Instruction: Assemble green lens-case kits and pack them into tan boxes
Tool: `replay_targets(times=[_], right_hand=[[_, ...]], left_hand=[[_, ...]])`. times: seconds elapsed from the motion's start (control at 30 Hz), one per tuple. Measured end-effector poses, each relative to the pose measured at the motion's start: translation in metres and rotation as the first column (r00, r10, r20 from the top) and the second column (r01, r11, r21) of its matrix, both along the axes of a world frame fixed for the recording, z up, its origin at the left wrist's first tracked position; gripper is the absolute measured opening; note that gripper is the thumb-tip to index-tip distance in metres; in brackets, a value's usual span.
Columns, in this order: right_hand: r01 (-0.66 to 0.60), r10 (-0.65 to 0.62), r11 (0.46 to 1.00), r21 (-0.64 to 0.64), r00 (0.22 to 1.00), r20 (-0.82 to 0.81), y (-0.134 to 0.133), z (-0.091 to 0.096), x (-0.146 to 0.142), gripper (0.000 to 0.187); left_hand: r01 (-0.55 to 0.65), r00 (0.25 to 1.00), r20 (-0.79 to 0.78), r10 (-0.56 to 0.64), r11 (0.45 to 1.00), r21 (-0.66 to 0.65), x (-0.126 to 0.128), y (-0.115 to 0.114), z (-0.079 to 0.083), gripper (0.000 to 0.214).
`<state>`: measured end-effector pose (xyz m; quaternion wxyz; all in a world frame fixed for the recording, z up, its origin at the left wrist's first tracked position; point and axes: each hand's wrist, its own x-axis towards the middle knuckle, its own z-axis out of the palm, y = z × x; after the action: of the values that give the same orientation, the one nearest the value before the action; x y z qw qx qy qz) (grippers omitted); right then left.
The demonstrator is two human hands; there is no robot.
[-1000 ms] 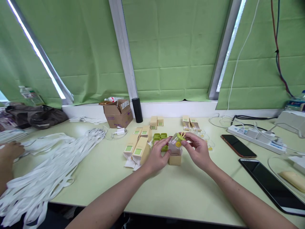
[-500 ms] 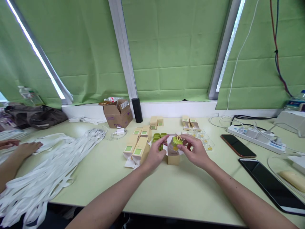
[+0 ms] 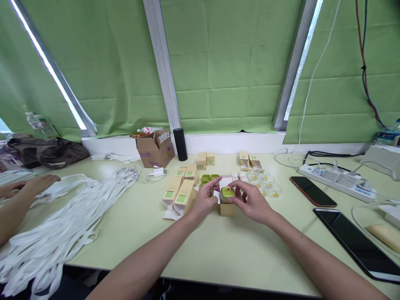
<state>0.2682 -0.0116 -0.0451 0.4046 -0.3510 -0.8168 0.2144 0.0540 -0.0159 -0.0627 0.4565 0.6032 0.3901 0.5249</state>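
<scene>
A small open tan box stands on the pale green table in front of me. My right hand pinches a little green item in a clear case at the box's mouth. My left hand grips the box's left side and its raised white flap. Several closed tan boxes with green labels lie just left of my left hand. Green trays sit behind the box, and clear cases with yellow bits lie to the right.
A heap of white straps covers the left of the table, where another person's hands rest. A cardboard carton and black cylinder stand by the window. Two phones and a power strip lie right.
My right hand has lowered the green item from above the box down into its opening. My left hand shifted onto the box's flap. The other person's hands moved over the straps.
</scene>
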Motion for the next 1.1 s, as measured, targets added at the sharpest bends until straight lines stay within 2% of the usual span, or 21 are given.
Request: replay_targets(times=[0.23, 0.37, 0.57, 0.8, 0.93, 1.1], right_hand=[[-0.043, 0.042, 0.999, 0.023, 0.998, 0.038, -0.003, -0.002, -0.002, 0.010], [-0.059, 0.057, 0.997, 0.043, 0.998, 0.039, -0.008, -0.002, -0.007, 0.004], [-0.002, -0.002, 0.996, 0.087, 0.999, 0.048, -0.011, -0.001, -0.014, 0.018], [0.015, -0.013, 1.000, 0.028, 0.997, -0.076, -0.005, -0.014, -0.017, 0.011], [0.051, -0.051, 0.999, -0.001, 0.990, -0.133, -0.002, -0.019, -0.019, 0.014], [0.077, -0.083, 0.995, -0.058, 0.989, -0.125, 0.000, -0.019, -0.021, 0.020]], left_hand=[[-0.031, 0.999, -0.014, 0.031, 0.999, 0.028, 0.001, 0.002, -0.004, 0.088], [-0.009, 1.000, 0.027, 0.008, 0.999, 0.037, 0.002, 0.001, -0.005, 0.086], [0.025, 0.993, 0.117, -0.028, 0.999, 0.025, 0.003, 0.000, -0.007, 0.086], [0.033, 0.991, 0.128, -0.033, 0.999, 0.002, 0.003, -0.001, -0.006, 0.085], [0.028, 0.991, 0.127, -0.026, 1.000, -0.011, 0.004, -0.002, -0.004, 0.084], [0.035, 0.992, 0.122, -0.034, 0.999, -0.007, 0.004, -0.002, -0.003, 0.085]])
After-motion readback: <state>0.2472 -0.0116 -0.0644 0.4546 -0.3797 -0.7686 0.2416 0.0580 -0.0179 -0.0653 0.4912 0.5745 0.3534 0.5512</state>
